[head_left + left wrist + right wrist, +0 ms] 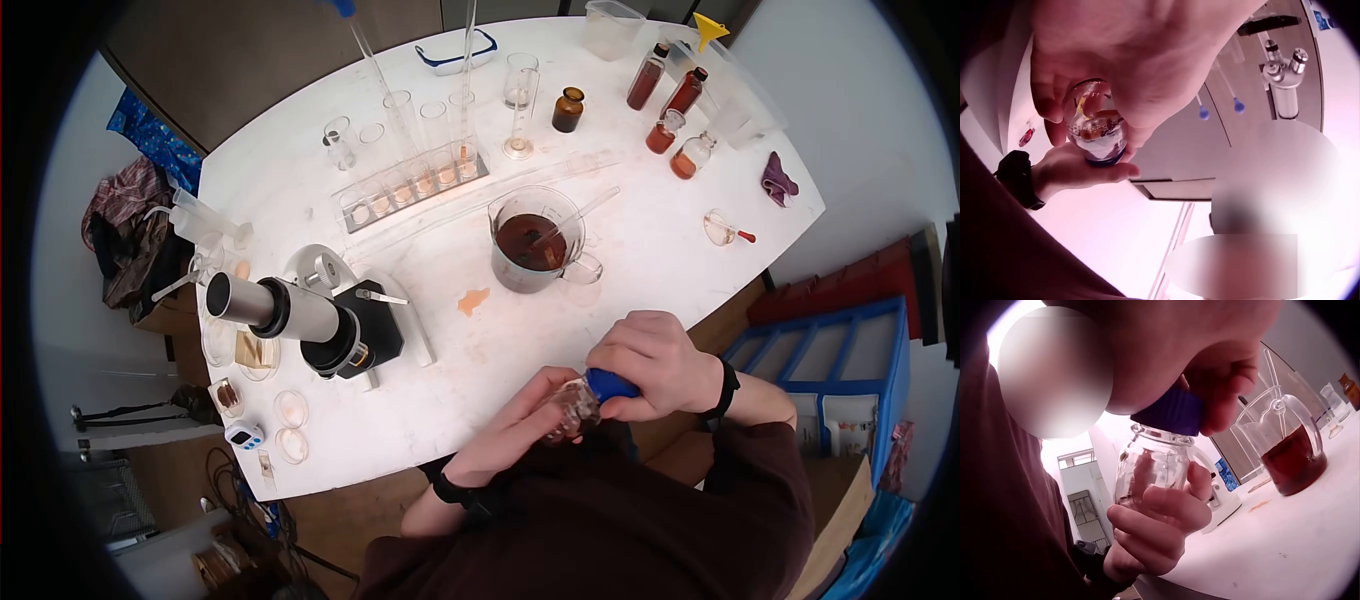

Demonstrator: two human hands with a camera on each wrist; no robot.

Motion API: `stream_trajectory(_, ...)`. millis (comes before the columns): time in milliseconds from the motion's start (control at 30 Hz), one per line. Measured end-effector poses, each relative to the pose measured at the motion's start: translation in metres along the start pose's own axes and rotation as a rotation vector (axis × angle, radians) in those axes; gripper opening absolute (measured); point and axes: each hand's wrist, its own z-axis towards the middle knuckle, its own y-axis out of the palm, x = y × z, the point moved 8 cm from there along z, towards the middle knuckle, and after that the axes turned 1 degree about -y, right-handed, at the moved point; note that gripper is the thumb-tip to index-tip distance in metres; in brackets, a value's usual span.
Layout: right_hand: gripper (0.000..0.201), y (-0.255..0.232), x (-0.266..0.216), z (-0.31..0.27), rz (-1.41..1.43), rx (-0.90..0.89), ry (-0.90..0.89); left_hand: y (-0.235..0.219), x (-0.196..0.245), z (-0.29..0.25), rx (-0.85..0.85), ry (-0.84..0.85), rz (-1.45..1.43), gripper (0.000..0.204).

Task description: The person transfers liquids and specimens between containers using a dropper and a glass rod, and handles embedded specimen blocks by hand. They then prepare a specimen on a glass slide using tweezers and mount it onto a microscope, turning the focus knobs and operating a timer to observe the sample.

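Observation:
My left hand (520,415) grips a small clear glass bottle (1150,465) at the table's near edge, fingers wrapped round its lower body. On the bottle's mouth sits a blue screw cap (1169,412), which my right hand (655,362) pinches between thumb and fingers. Glass threads show just below the cap's lower edge in the right wrist view. Seen from the left wrist, the bottle (1094,134) has its capped end pointing down in the picture, toward the right hand. Beyond the hands, a glass jug (512,272) holds dark red-brown liquid with a glass rod leaning in it.
A microscope (340,335) stands to the left. Behind the jug is a rack (420,190) of test tubes, beside a measuring cylinder (521,118) and an amber bottle (568,110). Several bottles of reddish liquid (650,75) stand back right. Petri dishes (292,410) lie front left.

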Motion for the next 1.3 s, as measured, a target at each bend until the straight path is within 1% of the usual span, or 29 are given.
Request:
stream_trajectory(33, 0.033, 0.002, 0.009, -0.003, -0.008, -0.030, 0.068, 0.007, -0.001, 0.000, 0.011, 0.000, 0.000, 0.054)
stream_trajectory(67, 0.033, 0.005, 0.017, -0.003, -0.018, -0.061, 0.135, 0.010, 0.016, 0.000, 0.203, 0.180, 0.535, 0.056)
stream_trajectory(100, 0.031, 0.011, 0.028, -0.004, -0.013, -0.128, 0.294, 0.019, 0.035, -0.005, 0.395, 0.359, 1.072, 0.058)
stream_trajectory(200, 0.041, 0.008, 0.033, -0.009, -0.026, -0.048, 0.327, 0.013, 0.035, -0.002, 0.444, 0.371, 1.035, 0.059)
stream_trajectory(233, 0.051, 0.003, 0.031, -0.011, 0.031, -0.013, 0.291, -0.001, 0.022, 0.000, 0.392, 0.316, 0.747, 0.053)
stream_trajectory(267, 0.051, 0.003, 0.029, -0.008, 0.037, -0.017, 0.287, -0.006, 0.021, -0.002, 0.401, 0.315, 0.745, 0.053)
stream_trajectory(333, 0.060, -0.020, 0.003, -0.003, -0.081, 0.292, 0.024, -0.006, 0.005, 0.002, 0.163, 0.112, 0.119, 0.050)
stream_trajectory(367, 0.065, -0.015, 0.001, -0.008, -0.066, 0.272, -0.019, 0.001, 0.005, 0.003, 0.037, 0.086, 0.111, 0.050)
stream_trajectory(400, 0.065, -0.013, 0.003, -0.014, -0.064, 0.273, -0.017, 0.001, 0.006, 0.003, 0.038, 0.083, 0.111, 0.050)
stream_trajectory(467, 0.056, -0.001, -0.001, -0.019, -0.019, 0.130, -0.108, 0.012, -0.004, 0.004, -0.040, -0.092, -0.072, 0.046)
stream_trajectory(500, 0.048, -0.005, 0.002, -0.015, 0.005, 0.128, -0.056, 0.017, -0.007, 0.004, -0.040, -0.093, -0.071, 0.046)
stream_trajectory(533, 0.048, -0.006, 0.002, -0.014, 0.003, 0.129, -0.057, 0.015, 0.005, 0.004, 0.118, 0.104, 0.360, 0.051)
stream_trajectory(567, 0.049, 0.001, 0.018, -0.013, 0.035, 0.033, 0.136, 0.017, 0.020, 0.000, 0.277, 0.305, 0.789, 0.056)
stream_trajectory(600, 0.052, 0.009, 0.032, -0.017, 0.070, -0.065, 0.331, 0.016, 0.021, 0.000, 0.275, 0.304, 0.787, 0.056)
stream_trajectory(633, 0.053, 0.012, 0.036, -0.020, 0.100, -0.180, 0.396, 0.013, 0.024, 0.000, 0.287, 0.310, 0.834, 0.055)
stream_trajectory(667, 0.053, 0.013, 0.034, -0.021, 0.097, -0.181, 0.394, 0.010, 0.027, 0.000, 0.300, 0.319, 0.881, 0.054)
stream_trajectory(700, 0.054, 0.005, 0.027, -0.019, 0.168, -0.035, 0.356, 0.003, 0.017, 0.002, 0.240, 0.279, 0.548, 0.055)
stream_trajectory(733, 0.055, -0.003, 0.022, -0.018, 0.243, 0.112, 0.317, -0.004, 0.016, 0.000, 0.245, 0.281, 0.546, 0.055)
stream_trajectory(767, 0.055, -0.002, 0.021, -0.014, 0.247, 0.110, 0.318, -0.009, 0.009, 0.000, 0.178, 0.197, 0.347, 0.052)
stream_trajectory(800, 0.051, -0.004, 0.009, -0.008, 0.202, 0.121, 0.193, -0.010, 0.003, -0.001, 0.109, 0.112, 0.150, 0.049)
stream_trajectory(833, 0.049, -0.007, -0.003, -0.004, 0.155, 0.134, 0.067, -0.006, 0.004, -0.002, 0.062, 0.063, 0.112, 0.053)
stream_trajectory(933, 0.045, -0.001, 0.001, -0.006, 0.218, 0.051, 0.136, 0.002, 0.006, -0.001, 0.002, -0.003, -0.088, 0.054)
stream_trajectory(967, 0.045, -0.002, 0.003, -0.008, 0.218, 0.051, 0.136, 0.008, 0.005, -0.002, 0.003, -0.003, -0.087, 0.054)
stream_trajectory(1033, 0.039, 0.002, 0.017, -0.014, 0.060, -0.057, 0.227, 0.015, 0.037, -0.011, 0.341, 0.398, 0.917, 0.062)
stream_trajectory(1067, 0.039, 0.003, 0.019, -0.016, 0.058, -0.058, 0.223, 0.017, 0.037, -0.008, 0.343, 0.402, 0.918, 0.062)
stream_trajectory(1133, 0.034, 0.020, 0.044, -0.030, 0.272, -0.187, 0.526, 0.031, 0.049, -0.013, 0.440, 0.622, 1.255, 0.074)
stream_trajectory(1200, 0.036, 0.020, 0.043, -0.031, 0.247, -0.261, 0.532, 0.020, 0.043, -0.012, 0.407, 0.546, 1.201, 0.067)
stream_trajectory(1267, 0.045, 0.004, 0.031, -0.022, 0.455, -0.033, 0.429, -0.004, 0.021, -0.007, 0.333, 0.296, 0.690, 0.057)
stream_trajectory(1300, 0.045, 0.003, 0.032, -0.023, 0.452, -0.034, 0.432, -0.003, 0.023, -0.008, 0.330, 0.297, 0.687, 0.057)
